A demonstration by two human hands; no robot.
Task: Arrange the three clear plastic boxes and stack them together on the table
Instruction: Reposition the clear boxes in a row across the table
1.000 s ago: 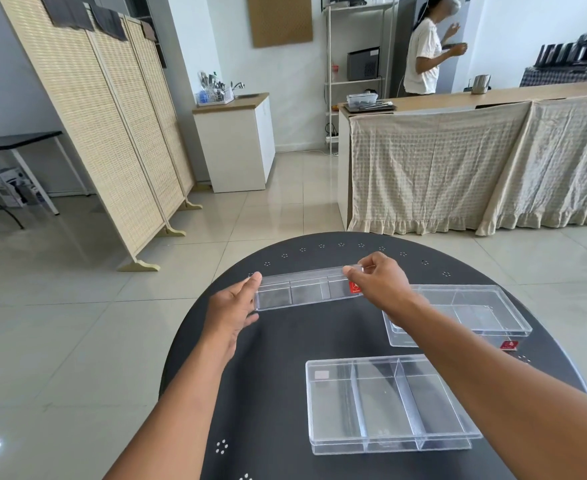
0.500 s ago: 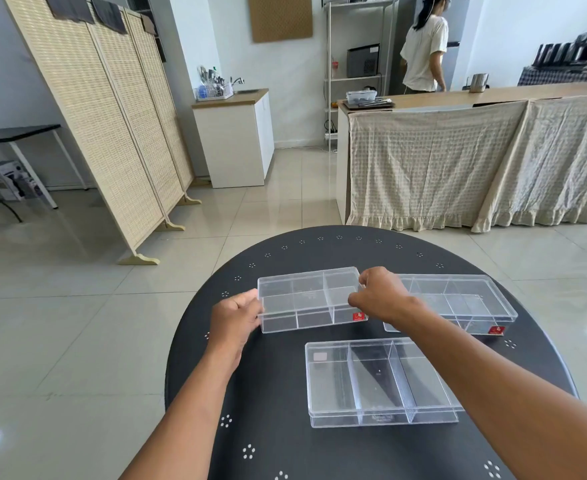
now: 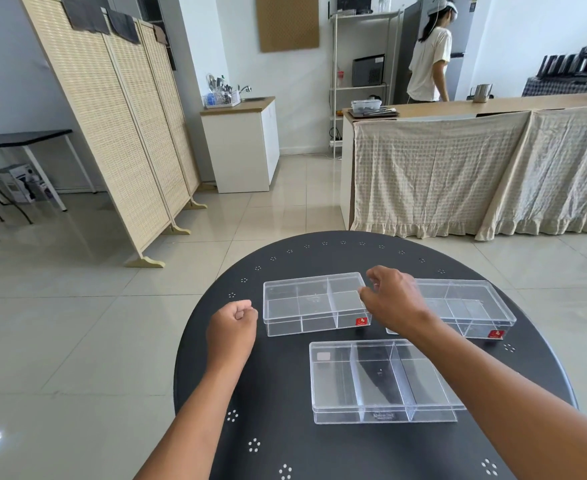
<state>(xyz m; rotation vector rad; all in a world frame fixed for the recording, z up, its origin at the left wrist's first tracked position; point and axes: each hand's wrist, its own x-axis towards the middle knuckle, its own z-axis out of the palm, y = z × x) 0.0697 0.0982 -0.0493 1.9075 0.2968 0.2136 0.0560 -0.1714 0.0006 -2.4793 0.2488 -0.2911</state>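
Arranging step: all three boxes flat, unstacked on table (image 3: 285,427); far-left box (image 3: 314,303) flanked by curled empty left hand (image 3: 231,329) and loosely spread right hand (image 3: 391,301) touching its right end; regrasp needed, then placement onto near box (image 3: 382,381), right box (image 3: 465,306) last

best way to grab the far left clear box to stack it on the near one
Grip the far left box by its two short end walls, one hand from each side. It lies flat, long and shallow, lid shut; the ends are free, and holding both should keep it level.

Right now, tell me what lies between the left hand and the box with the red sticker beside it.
Nothing: in the head view only bare black table separates the left hand from that box.
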